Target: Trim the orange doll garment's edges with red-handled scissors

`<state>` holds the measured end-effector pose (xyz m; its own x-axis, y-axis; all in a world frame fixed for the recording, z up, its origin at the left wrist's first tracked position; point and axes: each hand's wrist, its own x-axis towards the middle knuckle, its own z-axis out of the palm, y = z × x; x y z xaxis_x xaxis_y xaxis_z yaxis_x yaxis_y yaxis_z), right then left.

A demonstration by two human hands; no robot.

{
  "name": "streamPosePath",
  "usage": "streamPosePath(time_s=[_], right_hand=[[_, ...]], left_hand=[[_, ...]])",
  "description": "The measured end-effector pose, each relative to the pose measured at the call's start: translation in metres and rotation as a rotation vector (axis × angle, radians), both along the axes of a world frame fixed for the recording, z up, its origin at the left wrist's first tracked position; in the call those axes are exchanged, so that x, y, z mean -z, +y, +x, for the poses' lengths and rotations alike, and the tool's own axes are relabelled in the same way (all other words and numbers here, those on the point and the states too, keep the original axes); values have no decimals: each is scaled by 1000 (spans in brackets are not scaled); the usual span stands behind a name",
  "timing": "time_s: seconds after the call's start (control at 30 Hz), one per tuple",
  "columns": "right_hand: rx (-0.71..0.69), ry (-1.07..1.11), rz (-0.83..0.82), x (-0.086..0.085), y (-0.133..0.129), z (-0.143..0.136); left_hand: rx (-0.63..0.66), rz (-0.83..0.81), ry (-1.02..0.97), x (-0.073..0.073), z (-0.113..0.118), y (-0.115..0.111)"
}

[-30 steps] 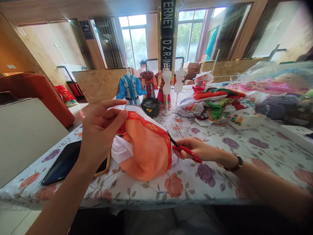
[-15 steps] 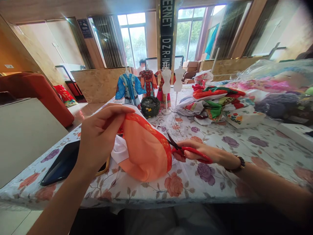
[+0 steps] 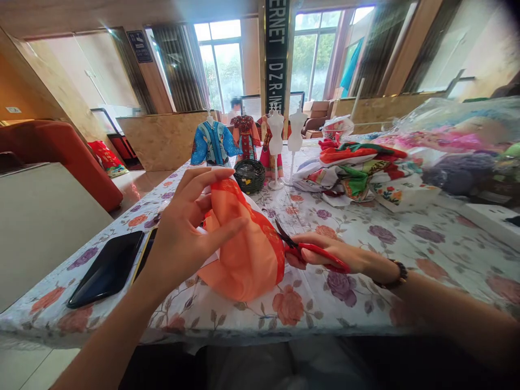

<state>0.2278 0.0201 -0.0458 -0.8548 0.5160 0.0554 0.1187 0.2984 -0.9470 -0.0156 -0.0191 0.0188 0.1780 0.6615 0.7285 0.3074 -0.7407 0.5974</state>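
Observation:
My left hand (image 3: 190, 216) holds up a piece of orange cloth (image 3: 239, 254) with a red patterned border. The thumb lies stretched across the front of the cloth, and the other fingers are at its upper edge, partly behind it. White fabric shows behind the border. In my right hand (image 3: 325, 249) is a pair of scissors (image 3: 320, 253) with red handles and dark blades. The blades point up and left, slightly parted, beside the border's right edge. Whether they touch the cloth I cannot tell. The right fingers are close to the cloth's edge.
A black phone (image 3: 108, 265) lies on the flowered tablecloth (image 3: 365, 292) at left. Farther back stand a dark woven basket (image 3: 249, 177), small dressed figures (image 3: 213, 143) and bare white dress forms (image 3: 277, 135). To the right are piled colourful fabrics (image 3: 361, 168) and a white box (image 3: 495, 222).
My left hand has shifted right along the cloth, its thumb now spread across the front. The cloth has bunched in and narrowed. My right hand and the scissors have hardly moved.

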Motion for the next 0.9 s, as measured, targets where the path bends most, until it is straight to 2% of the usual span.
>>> streamPosePath(time_s=[0.27,0.53,0.73,0.9], right_hand=[[3,-12,-20,-5,-3,-1],[-23,11,8,-17,-12,-4],[27,52,43,-16,-15,-3],[70,47,55,-23,-23,1]], left_hand=[[55,-39,-28,0,-1,-2],[57,-82,-4,0,1,-4],[61,-66,-7,1,0,-3],[83,-19,-21,3,-1,0]])
